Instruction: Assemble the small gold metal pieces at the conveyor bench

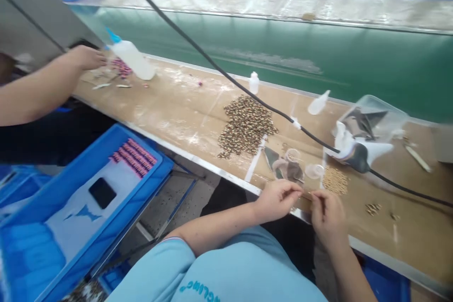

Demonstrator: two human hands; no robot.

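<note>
1. Left hand [276,200] and right hand [327,219] are together at the bench [170,104] front edge. Both pinch one thin piece [307,194] between their fingertips. Too small to tell what it is.
2. Work in hand: fine finger work on that one piece, held between the hands, just over the bench.
3. Just past the right hand: 1 pile of gold bits [335,180]. Count not possible.
4. Just past the left hand: 2 clear cups [314,171] and 1 crumpled pouch [286,170].
5. Further up the bench: 1 big pile of spotted beads [246,125], too many to count. To the right, 1 small heap of gold bits [373,208].
6. Bottles: 3. One small upright [254,82], one lying down [318,103], one large with blue nozzle [132,59].
7. Right end: 1 clear bag [368,115] and 1 corded tool [357,158], black cable running across the bench.
8. Far left: 1 co-worker's hand [87,58], beside a pink cluster [122,68].
9. Below the bench: 1 blue crate [85,207], holding rows of pink parts [134,156] and 1 phone [102,193].
</note>
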